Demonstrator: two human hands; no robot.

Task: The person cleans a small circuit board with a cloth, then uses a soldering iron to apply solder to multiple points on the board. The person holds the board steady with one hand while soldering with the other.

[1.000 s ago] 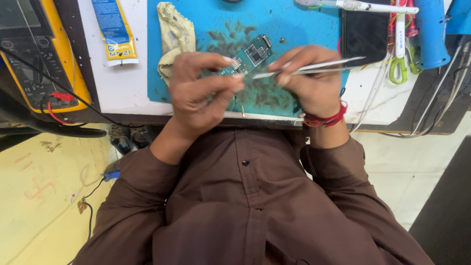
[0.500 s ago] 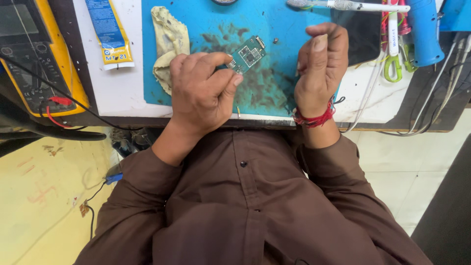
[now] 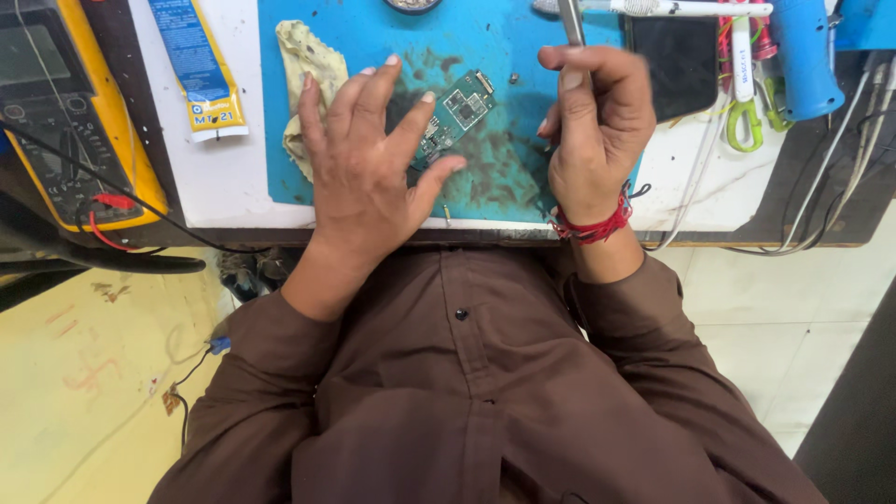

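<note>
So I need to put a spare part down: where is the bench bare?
Bare white bench lies between the blue-and-yellow tube and the blue work mat. The mat's lower right, by the right hand, is stained but free. Cables and tools crowd the right end.

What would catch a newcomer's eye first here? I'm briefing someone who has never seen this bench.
The small green circuit board on the stained blue mat at the centre, with the left hand spread flat beside it, fingertips touching it. To its right, the right hand grips a slim metal tool upright. At the far left lies a yellow multimeter.
</note>
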